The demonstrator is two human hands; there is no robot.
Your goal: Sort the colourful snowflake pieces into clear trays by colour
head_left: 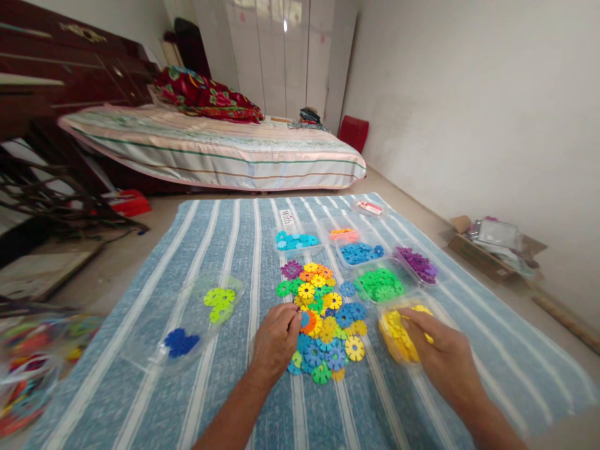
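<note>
My left hand (pixel 276 340) rests on the left edge of the pile of colourful flower pieces (pixel 323 322), fingers curled on the pieces there. I cannot tell if it grips one. The pile spreads out flat on the striped blue cloth (pixel 225 250), stretching from near me to far. My right hand (pixel 438 350) lies open on the tub of yellow pieces (pixel 398 337), just right of the pile. A far label (pixel 287 218) says "With".
</note>
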